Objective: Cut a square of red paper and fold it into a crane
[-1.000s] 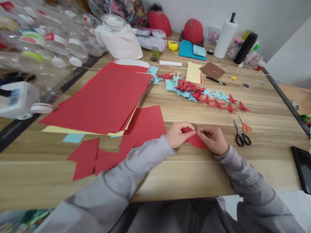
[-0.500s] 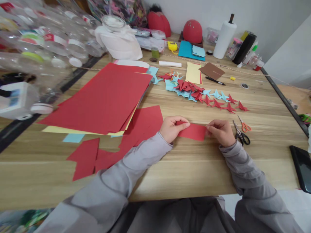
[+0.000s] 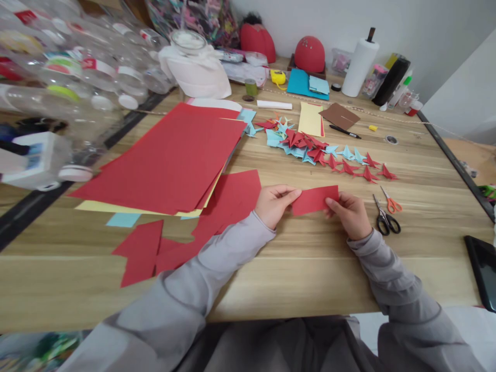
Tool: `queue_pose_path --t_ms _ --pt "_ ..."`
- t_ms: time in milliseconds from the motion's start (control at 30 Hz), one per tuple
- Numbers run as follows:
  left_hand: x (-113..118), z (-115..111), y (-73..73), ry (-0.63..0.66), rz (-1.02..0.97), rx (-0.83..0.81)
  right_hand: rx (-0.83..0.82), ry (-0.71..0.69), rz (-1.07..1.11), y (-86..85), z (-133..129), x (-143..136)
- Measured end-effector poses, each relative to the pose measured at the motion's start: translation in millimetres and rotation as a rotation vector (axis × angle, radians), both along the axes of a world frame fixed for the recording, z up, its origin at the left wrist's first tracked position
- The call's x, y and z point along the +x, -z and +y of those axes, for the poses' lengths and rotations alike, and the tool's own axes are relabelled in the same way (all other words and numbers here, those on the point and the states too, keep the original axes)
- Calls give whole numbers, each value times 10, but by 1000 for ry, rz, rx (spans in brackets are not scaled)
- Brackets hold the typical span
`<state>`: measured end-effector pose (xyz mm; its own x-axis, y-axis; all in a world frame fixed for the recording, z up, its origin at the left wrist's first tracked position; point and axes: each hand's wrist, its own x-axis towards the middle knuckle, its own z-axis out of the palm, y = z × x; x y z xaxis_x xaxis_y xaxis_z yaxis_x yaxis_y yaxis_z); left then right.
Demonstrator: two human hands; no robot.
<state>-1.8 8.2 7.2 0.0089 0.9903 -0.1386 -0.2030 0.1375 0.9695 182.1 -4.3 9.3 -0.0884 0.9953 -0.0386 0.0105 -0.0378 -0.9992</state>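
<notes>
Two-handed, swung the small red paper (image 3: 313, 200) farther outward at its right end, pinching opposite ends firmly between closed fingertips of left hand (image 3: 270, 206) and right hand (image 3: 354, 217), apparently steadying it above the table (image 3: 302, 274).

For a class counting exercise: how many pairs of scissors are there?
2: black-handled pair beside the right hand, orange-handled pair just beyond it; others may be hidden.

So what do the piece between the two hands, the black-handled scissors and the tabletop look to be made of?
Red piece: matte paper or thin card, judging by its flat, thin, crisp edges.
Black-handled scissors: greyish blades, likely steel; dark loops, probably plastic.
Tabletop: brown streaks like wood grain, smooth with a slight sheen; solid wood or laminate, I can't tell.
</notes>
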Motion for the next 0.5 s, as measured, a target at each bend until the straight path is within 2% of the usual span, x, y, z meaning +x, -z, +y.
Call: queue_pose_path --t_ms 133,300,500 --pt "-13 -18 -32 36 4 8 6 153 55 7 30 43" --pt "-16 -5 -33 87 -150 -62 25 245 97 -5 38 61" --pt "-21 6 -26 119 -245 -55 -15 343 197 -4 74 117"
